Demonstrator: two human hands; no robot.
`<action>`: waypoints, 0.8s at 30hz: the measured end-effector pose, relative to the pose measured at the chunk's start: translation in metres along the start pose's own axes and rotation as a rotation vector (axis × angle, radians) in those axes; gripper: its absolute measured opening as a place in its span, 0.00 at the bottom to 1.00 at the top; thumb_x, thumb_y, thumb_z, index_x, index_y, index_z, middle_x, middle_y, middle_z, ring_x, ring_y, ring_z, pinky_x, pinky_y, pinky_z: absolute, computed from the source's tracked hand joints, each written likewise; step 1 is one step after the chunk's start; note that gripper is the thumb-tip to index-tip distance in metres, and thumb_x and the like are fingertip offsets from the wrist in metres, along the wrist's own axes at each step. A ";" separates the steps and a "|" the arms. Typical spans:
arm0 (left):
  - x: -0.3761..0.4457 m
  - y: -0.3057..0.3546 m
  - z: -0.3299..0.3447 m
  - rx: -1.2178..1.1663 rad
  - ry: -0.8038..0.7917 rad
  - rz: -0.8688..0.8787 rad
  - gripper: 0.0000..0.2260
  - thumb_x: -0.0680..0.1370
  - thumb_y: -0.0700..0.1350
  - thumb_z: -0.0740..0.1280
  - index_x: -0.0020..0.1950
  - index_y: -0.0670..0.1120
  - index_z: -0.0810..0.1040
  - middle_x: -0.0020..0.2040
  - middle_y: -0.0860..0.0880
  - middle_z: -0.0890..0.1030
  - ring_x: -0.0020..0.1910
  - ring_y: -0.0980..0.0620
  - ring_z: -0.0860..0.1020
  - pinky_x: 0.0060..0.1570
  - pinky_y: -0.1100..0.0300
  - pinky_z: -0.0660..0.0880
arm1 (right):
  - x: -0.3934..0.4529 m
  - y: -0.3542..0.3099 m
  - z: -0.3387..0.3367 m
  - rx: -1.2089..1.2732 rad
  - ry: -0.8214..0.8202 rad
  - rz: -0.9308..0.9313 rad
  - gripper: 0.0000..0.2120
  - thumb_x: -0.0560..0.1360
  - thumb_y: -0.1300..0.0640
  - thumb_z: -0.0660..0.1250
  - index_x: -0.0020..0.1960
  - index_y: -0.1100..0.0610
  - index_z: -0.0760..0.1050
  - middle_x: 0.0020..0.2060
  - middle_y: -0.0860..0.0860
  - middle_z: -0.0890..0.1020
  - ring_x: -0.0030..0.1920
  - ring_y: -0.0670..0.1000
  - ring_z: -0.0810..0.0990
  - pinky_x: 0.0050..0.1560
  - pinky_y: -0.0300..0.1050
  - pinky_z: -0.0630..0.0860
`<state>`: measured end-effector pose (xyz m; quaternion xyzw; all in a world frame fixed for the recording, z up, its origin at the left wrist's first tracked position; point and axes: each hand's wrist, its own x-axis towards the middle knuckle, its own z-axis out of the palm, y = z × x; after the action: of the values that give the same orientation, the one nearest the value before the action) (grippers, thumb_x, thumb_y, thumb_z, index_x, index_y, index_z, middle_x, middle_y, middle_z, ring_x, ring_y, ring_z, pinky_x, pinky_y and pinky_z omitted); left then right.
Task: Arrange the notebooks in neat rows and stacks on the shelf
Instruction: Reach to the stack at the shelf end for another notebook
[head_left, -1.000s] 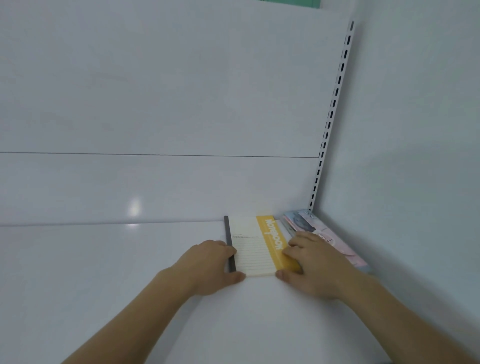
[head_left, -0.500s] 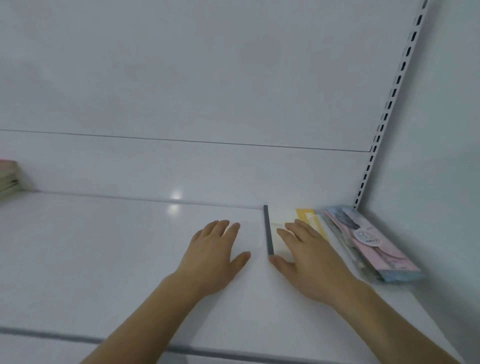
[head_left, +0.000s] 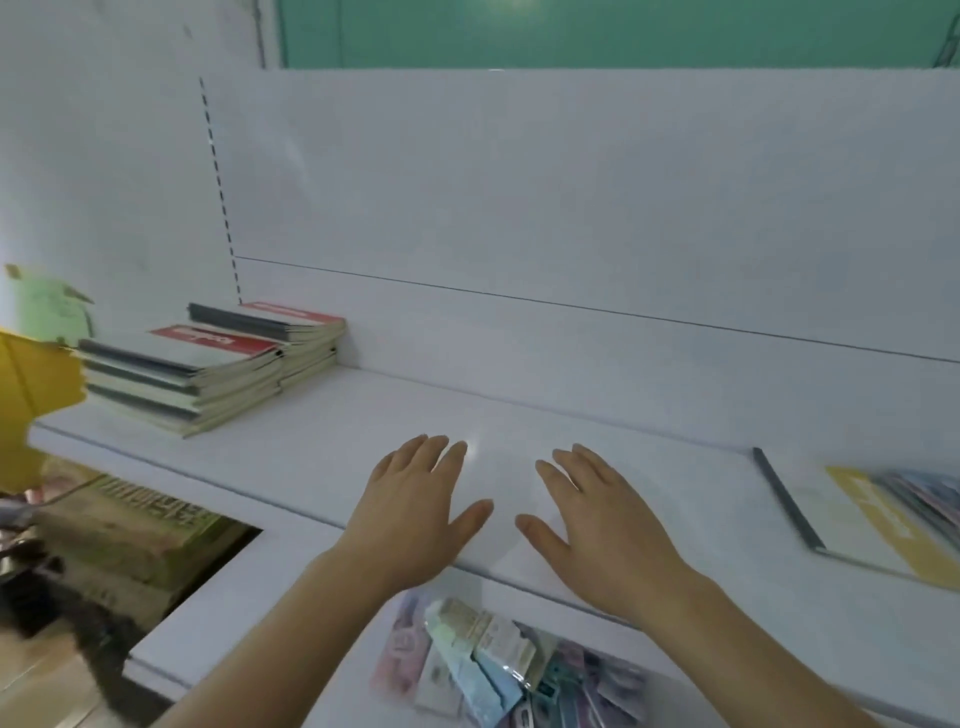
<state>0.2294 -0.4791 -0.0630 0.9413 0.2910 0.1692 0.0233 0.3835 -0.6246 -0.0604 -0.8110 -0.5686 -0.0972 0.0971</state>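
My left hand (head_left: 415, 499) and my right hand (head_left: 592, 514) hover flat and empty over the middle of the white shelf (head_left: 322, 452), fingers spread. At the shelf's left end stand two stacks of red-and-white notebooks, a front stack (head_left: 182, 379) and a back stack (head_left: 296, 338). At the right end lies a white notebook with a yellow band and dark spine (head_left: 852, 514), with colourful notebooks (head_left: 930, 493) beside it at the frame's edge.
On the lower shelf (head_left: 249, 623) below my wrists lies a loose heap of pastel packets (head_left: 493, 665). Cardboard boxes (head_left: 130, 530) sit on the floor at the left. A yellow object (head_left: 31, 384) juts in at the left edge.
Both hands have let go of the yellow-banded notebook and moved left to the shelf's middle. The view swung left, bringing the left stacks and lower shelf into sight.
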 end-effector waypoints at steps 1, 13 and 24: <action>-0.010 -0.020 -0.008 0.004 0.008 -0.006 0.33 0.81 0.66 0.52 0.81 0.50 0.52 0.81 0.50 0.56 0.80 0.49 0.52 0.78 0.52 0.51 | 0.006 -0.024 0.003 0.003 0.002 -0.011 0.36 0.76 0.33 0.43 0.78 0.52 0.51 0.78 0.50 0.53 0.77 0.51 0.46 0.77 0.48 0.46; -0.077 -0.231 -0.068 0.058 0.077 -0.236 0.34 0.79 0.67 0.53 0.81 0.54 0.52 0.81 0.51 0.54 0.80 0.49 0.52 0.79 0.49 0.52 | 0.109 -0.238 0.040 0.082 0.039 -0.150 0.35 0.77 0.34 0.41 0.78 0.52 0.51 0.78 0.50 0.54 0.77 0.51 0.48 0.76 0.47 0.47; -0.012 -0.364 -0.081 0.141 0.099 -0.295 0.33 0.82 0.64 0.52 0.81 0.49 0.51 0.82 0.50 0.53 0.80 0.49 0.50 0.78 0.50 0.52 | 0.269 -0.313 0.068 0.192 0.175 -0.251 0.32 0.80 0.37 0.48 0.77 0.56 0.54 0.76 0.52 0.58 0.76 0.52 0.53 0.76 0.50 0.55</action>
<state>-0.0032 -0.1876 -0.0425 0.8782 0.4381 0.1892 -0.0324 0.1817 -0.2588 -0.0389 -0.7090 -0.6616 -0.1240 0.2101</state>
